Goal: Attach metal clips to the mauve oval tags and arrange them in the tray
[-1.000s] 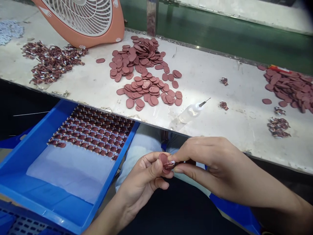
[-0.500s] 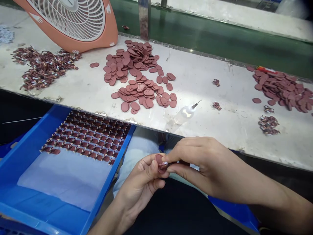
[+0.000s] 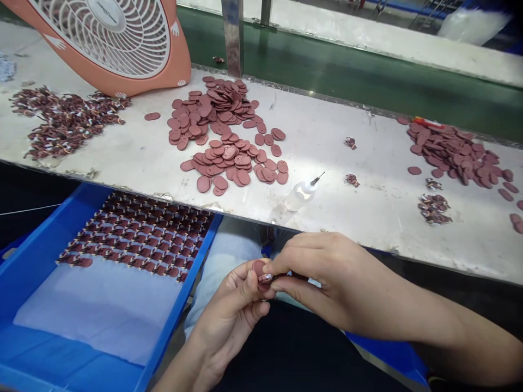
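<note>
My left hand (image 3: 232, 305) pinches an oval reddish-brown disc (image 3: 258, 267) between thumb and fingers, above my lap. My right hand (image 3: 327, 272) is closed on a small dark brown knotted piece (image 3: 267, 277) with white bits, held against the disc's face. Fingers cover most of that piece. Just beyond my hands, on the bench, stands a clear bottle (image 3: 299, 196) with a needle tip. Left of the bottle lies a heap of similar discs (image 3: 229, 155).
A blue tray (image 3: 165, 332) at lower left holds rows of discs with brown pieces on a pale sheet. An orange fan (image 3: 180, 60) stands behind a pile of knotted pieces (image 3: 65, 122). More discs (image 3: 457, 152) lie at right. Behind the bench (image 3: 318, 120) runs a green strip (image 3: 347, 71).
The whole view has shifted a little, so the bench and tray appear slightly left and lower. Both hands keep nearly the same grip, with the knotted piece still against the disc.
</note>
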{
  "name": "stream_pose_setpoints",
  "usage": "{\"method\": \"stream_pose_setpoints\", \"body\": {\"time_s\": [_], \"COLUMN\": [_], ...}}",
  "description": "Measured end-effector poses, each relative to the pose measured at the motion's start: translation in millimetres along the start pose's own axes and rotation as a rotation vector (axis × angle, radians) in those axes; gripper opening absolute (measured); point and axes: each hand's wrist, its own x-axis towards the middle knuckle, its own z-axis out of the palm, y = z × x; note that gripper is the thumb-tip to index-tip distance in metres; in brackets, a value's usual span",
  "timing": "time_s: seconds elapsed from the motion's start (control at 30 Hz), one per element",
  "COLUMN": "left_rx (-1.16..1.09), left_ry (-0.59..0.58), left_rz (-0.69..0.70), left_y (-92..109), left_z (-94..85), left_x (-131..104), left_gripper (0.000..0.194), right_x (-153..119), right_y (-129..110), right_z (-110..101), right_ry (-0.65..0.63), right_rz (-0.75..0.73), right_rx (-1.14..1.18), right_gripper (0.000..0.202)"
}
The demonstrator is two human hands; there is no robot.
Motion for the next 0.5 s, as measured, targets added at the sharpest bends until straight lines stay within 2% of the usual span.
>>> {"method": "stream_pose_setpoints", "body": {"time_s": [0.23, 0.5], "left_rx": [0.017, 0.047], "left_ry": [-0.055, -0.039], "left_rz": [0.017, 0.032], "left_y": [-1.5, -2.5], "left_z": [-2.8, -0.3], "left_x": [0.7, -3.3], "left_gripper": [0.017, 0.022], "right_x": [0.9, -4.1], "right_y": [1.0, -2.1], "right_z": [-1.1, -4.0], "right_ry": [-0.016, -0.046], "right_rz": [0.009, 0.006], "right_rx": [0.014, 0.026], "right_gripper": [0.01, 0.008]}}
